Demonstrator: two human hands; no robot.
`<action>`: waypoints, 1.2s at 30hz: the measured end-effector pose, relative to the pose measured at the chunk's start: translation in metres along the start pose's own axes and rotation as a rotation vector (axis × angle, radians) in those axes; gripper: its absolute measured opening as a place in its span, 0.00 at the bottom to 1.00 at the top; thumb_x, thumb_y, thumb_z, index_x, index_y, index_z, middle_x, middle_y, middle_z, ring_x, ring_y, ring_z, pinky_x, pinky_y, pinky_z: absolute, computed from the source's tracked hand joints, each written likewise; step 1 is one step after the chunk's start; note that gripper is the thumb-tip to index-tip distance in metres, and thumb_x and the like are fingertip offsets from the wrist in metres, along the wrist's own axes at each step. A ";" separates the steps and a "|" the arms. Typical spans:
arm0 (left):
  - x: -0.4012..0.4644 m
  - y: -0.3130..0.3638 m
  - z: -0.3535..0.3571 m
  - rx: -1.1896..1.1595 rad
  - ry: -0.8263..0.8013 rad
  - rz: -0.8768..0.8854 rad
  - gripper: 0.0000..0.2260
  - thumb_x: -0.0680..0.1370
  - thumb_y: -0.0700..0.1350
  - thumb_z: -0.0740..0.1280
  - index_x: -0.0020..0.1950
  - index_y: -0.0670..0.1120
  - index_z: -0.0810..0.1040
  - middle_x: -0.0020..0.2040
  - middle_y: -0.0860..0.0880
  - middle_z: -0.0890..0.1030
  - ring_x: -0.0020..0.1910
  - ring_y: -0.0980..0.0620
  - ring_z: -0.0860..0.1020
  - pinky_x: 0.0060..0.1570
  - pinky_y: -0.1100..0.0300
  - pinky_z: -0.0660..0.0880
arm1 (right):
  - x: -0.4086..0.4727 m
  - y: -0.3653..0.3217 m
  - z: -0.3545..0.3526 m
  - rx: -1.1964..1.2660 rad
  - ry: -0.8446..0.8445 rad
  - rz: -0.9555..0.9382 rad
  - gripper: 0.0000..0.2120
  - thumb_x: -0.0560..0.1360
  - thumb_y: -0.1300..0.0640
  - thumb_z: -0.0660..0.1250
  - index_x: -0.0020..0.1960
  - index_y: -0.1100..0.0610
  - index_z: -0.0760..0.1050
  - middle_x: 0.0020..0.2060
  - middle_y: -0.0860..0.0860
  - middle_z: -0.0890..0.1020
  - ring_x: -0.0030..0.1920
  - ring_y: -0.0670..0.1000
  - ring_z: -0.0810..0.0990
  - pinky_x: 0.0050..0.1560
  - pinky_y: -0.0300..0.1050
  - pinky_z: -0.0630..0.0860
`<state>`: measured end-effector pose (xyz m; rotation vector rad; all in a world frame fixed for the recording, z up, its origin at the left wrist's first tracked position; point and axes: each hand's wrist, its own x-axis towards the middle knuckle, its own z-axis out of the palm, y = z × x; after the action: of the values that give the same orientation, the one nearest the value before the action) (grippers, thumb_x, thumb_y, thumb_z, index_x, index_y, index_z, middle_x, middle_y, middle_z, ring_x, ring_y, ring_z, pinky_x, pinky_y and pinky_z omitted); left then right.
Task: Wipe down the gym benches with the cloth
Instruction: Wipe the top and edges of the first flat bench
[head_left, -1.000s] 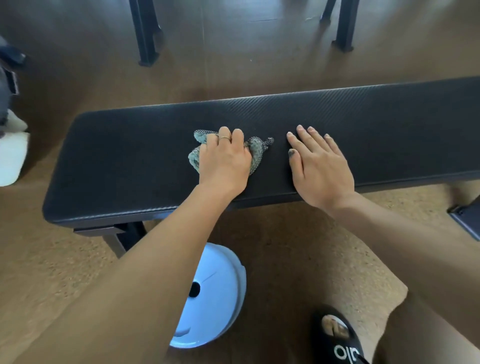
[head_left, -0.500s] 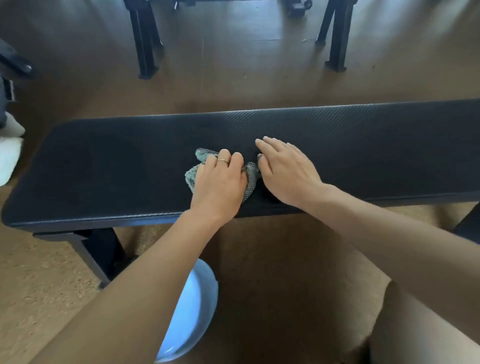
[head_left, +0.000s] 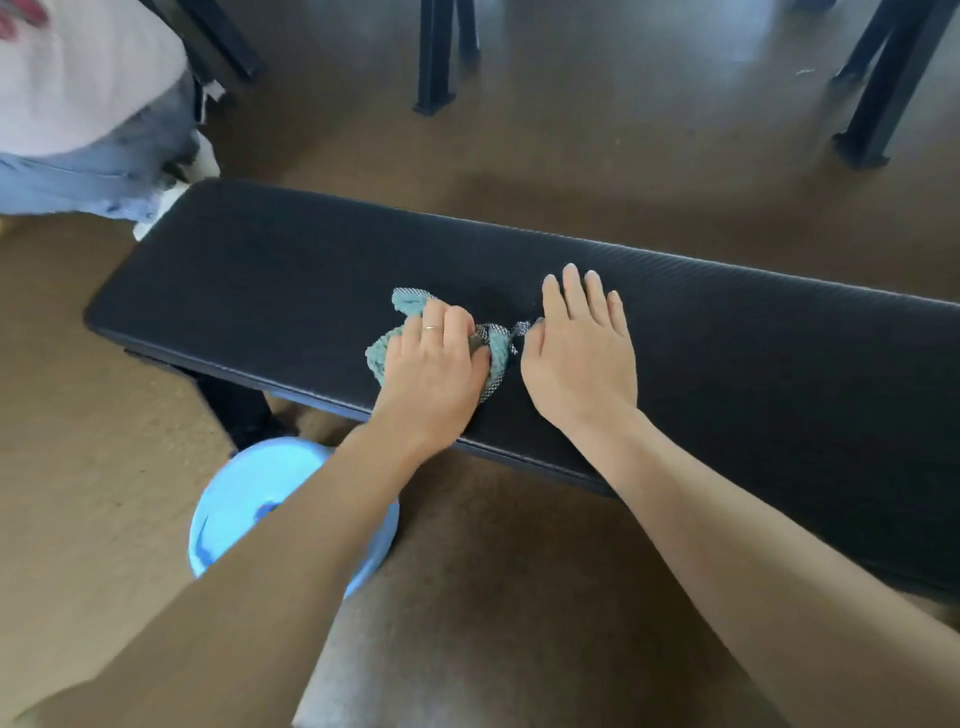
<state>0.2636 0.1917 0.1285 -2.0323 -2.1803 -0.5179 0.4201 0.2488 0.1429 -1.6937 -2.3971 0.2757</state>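
Teal cloth (head_left: 400, 332), bunched into a crumpled wad with a mesh-textured patch, is lying on the black padded top of the gym bench (head_left: 260, 291), the counter carrying it, near the front edge and toward the bench's left end. Left hand (head_left: 434, 371) is pressing down on the cloth, its grip curled over the wad, a ring showing on one finger. Right hand (head_left: 582, 353) is resting flat on the padding just beside the cloth, fingers straight and slightly apart, thumb nearly touching the cloth's mesh corner, holding nothing. Below the bench's front edge a light blue basin (head_left: 244, 493) is sitting on the brown floor (head_left: 571, 130), partly hidden by the left forearm. Another person in pale clothing (head_left: 78, 93) is showing at the bench's far left end.
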 end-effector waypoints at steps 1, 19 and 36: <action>-0.007 0.006 -0.001 0.016 -0.012 0.000 0.13 0.80 0.51 0.55 0.50 0.42 0.72 0.49 0.44 0.74 0.43 0.42 0.72 0.40 0.50 0.67 | 0.000 0.000 0.000 0.004 -0.003 -0.006 0.28 0.85 0.51 0.51 0.83 0.59 0.57 0.83 0.58 0.57 0.83 0.60 0.53 0.82 0.58 0.50; 0.063 -0.013 0.017 -0.043 -0.093 0.064 0.11 0.83 0.51 0.56 0.54 0.45 0.71 0.52 0.47 0.72 0.47 0.46 0.70 0.47 0.52 0.65 | 0.014 0.003 0.004 0.007 0.030 0.041 0.26 0.86 0.51 0.52 0.82 0.55 0.61 0.82 0.54 0.60 0.83 0.56 0.54 0.83 0.54 0.50; 0.096 -0.052 0.019 -0.207 -0.227 0.435 0.11 0.83 0.53 0.55 0.53 0.47 0.70 0.51 0.49 0.71 0.47 0.47 0.68 0.49 0.49 0.67 | 0.016 -0.003 0.008 -0.043 0.097 0.161 0.30 0.82 0.46 0.43 0.81 0.51 0.64 0.81 0.51 0.64 0.82 0.53 0.59 0.82 0.54 0.54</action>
<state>0.2059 0.2864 0.1325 -2.6948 -1.7575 -0.4916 0.4098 0.2622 0.1370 -1.8773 -2.2173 0.1621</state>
